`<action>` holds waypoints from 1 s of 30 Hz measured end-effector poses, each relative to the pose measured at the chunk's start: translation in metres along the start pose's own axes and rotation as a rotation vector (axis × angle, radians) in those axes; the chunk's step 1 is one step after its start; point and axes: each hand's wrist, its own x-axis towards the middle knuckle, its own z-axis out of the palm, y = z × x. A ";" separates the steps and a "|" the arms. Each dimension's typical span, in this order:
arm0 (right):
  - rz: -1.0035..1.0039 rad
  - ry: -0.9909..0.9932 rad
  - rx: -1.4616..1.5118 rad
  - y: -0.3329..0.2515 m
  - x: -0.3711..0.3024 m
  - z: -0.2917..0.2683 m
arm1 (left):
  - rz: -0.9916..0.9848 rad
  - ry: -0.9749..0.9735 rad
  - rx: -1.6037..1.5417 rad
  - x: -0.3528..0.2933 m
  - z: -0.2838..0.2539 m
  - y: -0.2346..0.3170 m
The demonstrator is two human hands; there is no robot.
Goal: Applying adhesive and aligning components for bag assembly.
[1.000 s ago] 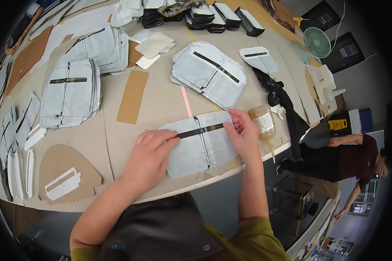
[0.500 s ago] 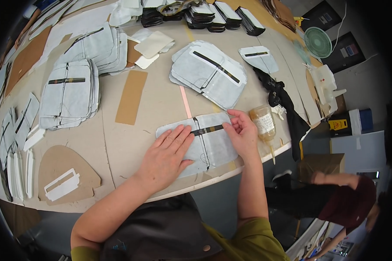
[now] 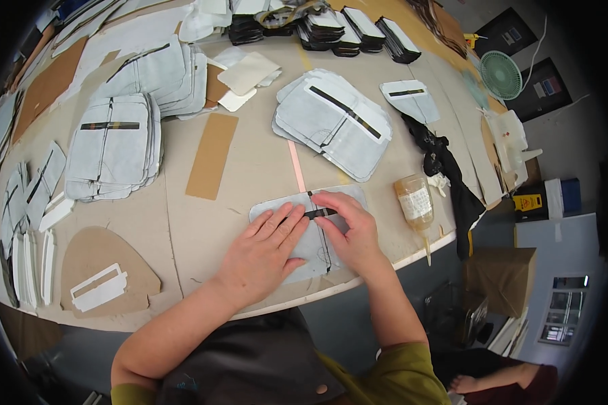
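A pale grey-blue fabric panel [image 3: 304,253] lies flat near the table's front edge. A dark seam runs down it, crossed by a black strip [image 3: 319,212]. My left hand [image 3: 260,253] rests flat on the panel's left part, its outstretched fingers covering the strip's left end. Over the right half, my right hand [image 3: 352,233] is curved, index finger and thumb apart on either side of the strip near the seam. The panel's right part is partly hidden beneath that hand. Close by on the right lies a clear bottle of amber liquid [image 3: 414,202] with a nozzle.
Panel stacks [image 3: 338,121] lie ahead and to the left [image 3: 108,152]. A tan card strip [image 3: 211,155] sits between them. At front left is a brown template [image 3: 108,256] with a white frame piece on it. Black cloth [image 3: 446,165] hangs over the right edge. Another person's arm [image 3: 496,378] shows at lower right.
My right hand has moved left from the panel's right edge toward the seam. The left hand stays flat on the panel. The other person has shifted lower in view.
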 end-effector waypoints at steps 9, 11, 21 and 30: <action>0.007 -0.023 0.004 -0.001 0.003 0.001 | -0.009 -0.038 0.030 -0.006 -0.006 -0.003; -0.011 -0.035 -0.029 0.000 0.002 -0.001 | -0.026 -0.056 0.034 -0.008 -0.006 -0.003; -0.096 -0.177 -0.294 -0.002 0.002 -0.009 | -0.168 -0.062 0.055 -0.026 -0.010 -0.007; -0.077 -0.254 -0.552 0.003 -0.006 -0.029 | -0.187 -0.066 0.161 -0.032 -0.011 -0.006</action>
